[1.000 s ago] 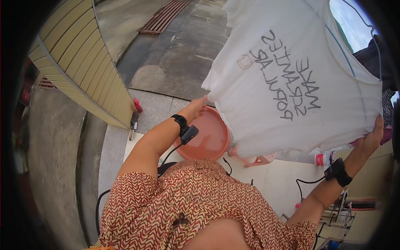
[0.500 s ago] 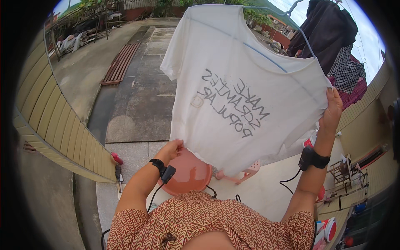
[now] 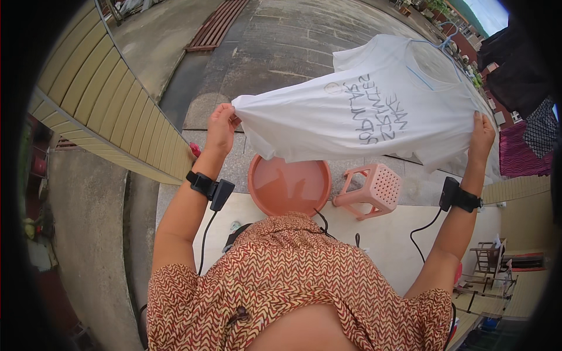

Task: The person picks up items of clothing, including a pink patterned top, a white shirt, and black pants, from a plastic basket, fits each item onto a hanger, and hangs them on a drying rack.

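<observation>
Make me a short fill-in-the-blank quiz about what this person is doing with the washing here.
1. Both hands hold up a white ____ on a blue hanger.
2. The left hand and right hand grip its ____ edge.
3. Below stands a round basin coloured ____.
4. Beside the basin is a pink plastic ____.

Missing: T-shirt; bottom; terracotta; stool

1. The T-shirt hangs on a hanger, stretched between the left hand and the right hand.
2. A basin lies below the T-shirt, near the person.
3. A stool stands just right of the basin.
4. A fence runs along the left.
</observation>
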Demonstrator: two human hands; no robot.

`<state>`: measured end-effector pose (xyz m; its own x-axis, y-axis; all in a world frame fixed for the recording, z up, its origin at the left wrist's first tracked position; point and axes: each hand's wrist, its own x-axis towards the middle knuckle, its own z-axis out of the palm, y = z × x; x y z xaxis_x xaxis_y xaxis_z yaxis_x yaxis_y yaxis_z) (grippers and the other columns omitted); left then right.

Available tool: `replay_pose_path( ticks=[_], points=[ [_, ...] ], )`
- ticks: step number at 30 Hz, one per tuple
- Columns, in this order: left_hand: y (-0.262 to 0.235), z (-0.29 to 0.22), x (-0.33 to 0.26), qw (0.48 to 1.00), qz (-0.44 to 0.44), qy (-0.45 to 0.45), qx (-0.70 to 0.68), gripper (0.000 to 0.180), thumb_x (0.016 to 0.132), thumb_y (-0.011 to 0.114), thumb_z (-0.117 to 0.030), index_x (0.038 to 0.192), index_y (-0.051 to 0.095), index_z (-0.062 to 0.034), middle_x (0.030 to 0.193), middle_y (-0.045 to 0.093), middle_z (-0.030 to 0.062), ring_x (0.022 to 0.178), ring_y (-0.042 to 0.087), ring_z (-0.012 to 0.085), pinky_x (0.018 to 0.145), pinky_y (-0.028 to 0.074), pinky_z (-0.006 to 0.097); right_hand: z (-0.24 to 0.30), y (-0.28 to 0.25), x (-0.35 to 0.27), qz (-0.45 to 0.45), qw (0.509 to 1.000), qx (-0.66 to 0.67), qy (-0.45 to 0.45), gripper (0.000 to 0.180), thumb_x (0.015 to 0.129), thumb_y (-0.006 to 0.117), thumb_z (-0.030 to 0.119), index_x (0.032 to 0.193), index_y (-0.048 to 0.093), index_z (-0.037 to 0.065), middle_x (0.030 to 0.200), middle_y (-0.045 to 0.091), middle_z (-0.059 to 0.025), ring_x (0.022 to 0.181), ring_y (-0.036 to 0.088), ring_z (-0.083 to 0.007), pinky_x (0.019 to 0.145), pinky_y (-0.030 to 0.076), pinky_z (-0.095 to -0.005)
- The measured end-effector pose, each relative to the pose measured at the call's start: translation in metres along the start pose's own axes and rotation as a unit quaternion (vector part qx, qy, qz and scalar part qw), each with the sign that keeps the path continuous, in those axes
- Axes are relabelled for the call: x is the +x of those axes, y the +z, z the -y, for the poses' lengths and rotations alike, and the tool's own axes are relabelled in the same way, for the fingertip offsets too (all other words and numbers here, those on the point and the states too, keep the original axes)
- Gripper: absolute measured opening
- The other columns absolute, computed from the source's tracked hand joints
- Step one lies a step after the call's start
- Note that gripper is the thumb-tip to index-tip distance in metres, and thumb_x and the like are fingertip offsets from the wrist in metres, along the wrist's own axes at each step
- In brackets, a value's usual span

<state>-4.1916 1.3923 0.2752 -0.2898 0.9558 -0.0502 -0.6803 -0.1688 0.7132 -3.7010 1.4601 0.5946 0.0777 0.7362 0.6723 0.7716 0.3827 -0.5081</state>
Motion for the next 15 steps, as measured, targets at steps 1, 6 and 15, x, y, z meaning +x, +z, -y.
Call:
replay_pose_path(
  ticks=[1,6,15],
  points=[
    [0.009,-0.018,-0.002,1.000,-0.012,0.001,0.003,0.005,0.086,0.049,-0.012,0.086,0.052,-0.0088,0.081,0.056,-0.0005,0.076,0.053,0.0110,0.074,0.044,0.029,-0.018,0.007,0.002,0.010,1.000,0.006,0.000,0.024,0.089,0.052,0.018,0.074,0.058,0.000,0.065,0.050,0.0056,0.061,0.039,-0.0030,0.056,0.034,-0.0190],
    [0.026,-0.078,-0.003,0.998,0.028,0.039,0.046,0.003,0.085,0.053,-0.014,0.085,0.053,-0.0113,0.079,0.055,-0.0036,0.071,0.051,0.0072,0.067,0.043,0.025,-0.041,0.056,-0.014,0.017,0.998,-0.056,-0.019,0.026,0.087,0.053,0.019,0.070,0.056,-0.001,0.059,0.047,0.0024,0.057,0.038,-0.0062,0.054,0.036,-0.0242],
    [0.066,-0.140,-0.012,0.981,0.057,0.136,0.128,0.004,0.087,0.055,-0.016,0.086,0.052,-0.0127,0.074,0.050,-0.0087,0.065,0.044,0.0007,0.056,0.036,0.018,-0.020,0.101,-0.012,0.062,0.993,-0.102,-0.019,0.030,0.087,0.052,0.020,0.065,0.049,0.000,0.056,0.040,0.0038,0.055,0.033,-0.0067,0.051,0.031,-0.0263]
  ],
)
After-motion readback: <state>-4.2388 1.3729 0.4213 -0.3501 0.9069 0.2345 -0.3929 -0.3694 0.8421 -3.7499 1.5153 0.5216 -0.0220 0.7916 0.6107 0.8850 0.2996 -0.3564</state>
